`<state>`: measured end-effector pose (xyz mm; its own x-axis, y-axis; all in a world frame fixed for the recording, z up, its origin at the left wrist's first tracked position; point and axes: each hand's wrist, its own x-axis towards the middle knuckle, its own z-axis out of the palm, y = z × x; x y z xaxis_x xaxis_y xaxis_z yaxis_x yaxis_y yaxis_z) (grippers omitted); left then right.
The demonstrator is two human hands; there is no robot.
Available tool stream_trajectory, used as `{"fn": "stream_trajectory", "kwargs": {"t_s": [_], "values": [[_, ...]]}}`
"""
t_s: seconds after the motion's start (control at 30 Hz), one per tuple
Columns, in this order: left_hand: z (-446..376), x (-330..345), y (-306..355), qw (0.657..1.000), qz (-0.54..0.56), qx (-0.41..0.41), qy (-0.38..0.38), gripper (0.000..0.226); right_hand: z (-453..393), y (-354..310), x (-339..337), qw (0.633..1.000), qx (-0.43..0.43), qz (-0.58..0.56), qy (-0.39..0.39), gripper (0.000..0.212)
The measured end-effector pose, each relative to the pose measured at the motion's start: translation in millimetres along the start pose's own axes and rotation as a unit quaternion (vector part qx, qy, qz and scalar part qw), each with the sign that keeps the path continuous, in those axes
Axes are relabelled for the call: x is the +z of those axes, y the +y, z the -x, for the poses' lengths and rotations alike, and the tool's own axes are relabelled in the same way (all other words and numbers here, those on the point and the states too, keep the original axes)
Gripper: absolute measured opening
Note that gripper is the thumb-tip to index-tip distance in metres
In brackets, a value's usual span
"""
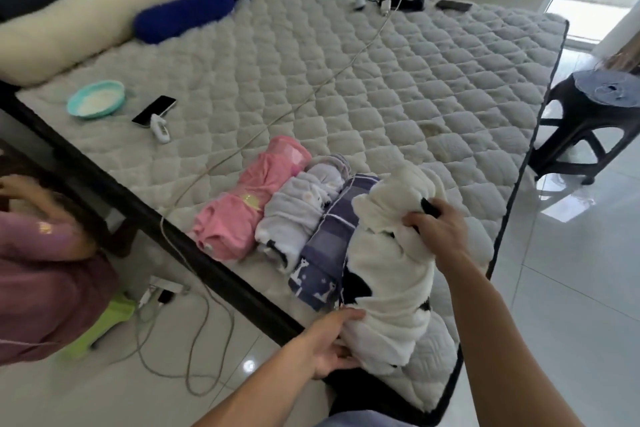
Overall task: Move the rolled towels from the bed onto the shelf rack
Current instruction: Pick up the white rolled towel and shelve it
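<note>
Fleece towels are seen rolled side by side near the edge of a quilted bed (pixel 346 80): pink (pixel 249 198), grey (pixel 301 208) and blue-checked (pixel 329 253). A plush white towel with black patches (pixel 388 274) is gripped at both ends, the left hand (pixel 332 340) curled under its near end and the right hand (pixel 436 229) clenched over the top.

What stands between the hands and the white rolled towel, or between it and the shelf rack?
Nothing blocks the grasp: the left hand grips the near end of the white rolled towel and the right hand grips its far end. The blue rolled towel lies touching it alongside. The shelf rack is out of view, so that path cannot be judged.
</note>
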<state>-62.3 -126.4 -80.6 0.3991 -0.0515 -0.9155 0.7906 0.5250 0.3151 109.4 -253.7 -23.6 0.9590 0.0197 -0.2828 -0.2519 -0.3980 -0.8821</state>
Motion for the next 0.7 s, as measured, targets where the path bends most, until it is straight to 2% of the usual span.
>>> {"fn": "stream_trajectory", "kwargs": {"t_s": [0.07, 0.23, 0.37, 0.43, 0.57, 0.7], "values": [[19, -17, -17, 0.999, 0.033, 0.037, 0.000, 0.025, 31, -24, 12, 0.999, -0.048, 0.006, -0.015, 0.017], [82, -75, -68, 0.978, 0.144, 0.150, 0.005, 0.027, 132, -79, 66, 0.977, -0.188, 0.007, -0.097, 0.016], [146, -148, -125, 0.933, 0.261, 0.237, 0.070, 0.015, 239, -108, 136, 0.932, -0.296, 0.017, -0.207, 0.019], [176, -188, -165, 0.899, 0.320, 0.278, 0.113, 0.016, 301, -116, 173, 0.892, -0.354, 0.034, -0.279, 0.017], [236, -256, -257, 0.797, 0.455, 0.343, 0.198, 0.011, 435, -118, 238, 0.803, -0.425, 0.015, -0.418, 0.021], [290, -306, -343, 0.698, 0.539, 0.379, 0.280, 0.033, 566, -109, 281, 0.704, -0.464, -0.006, -0.538, 0.021]]}}
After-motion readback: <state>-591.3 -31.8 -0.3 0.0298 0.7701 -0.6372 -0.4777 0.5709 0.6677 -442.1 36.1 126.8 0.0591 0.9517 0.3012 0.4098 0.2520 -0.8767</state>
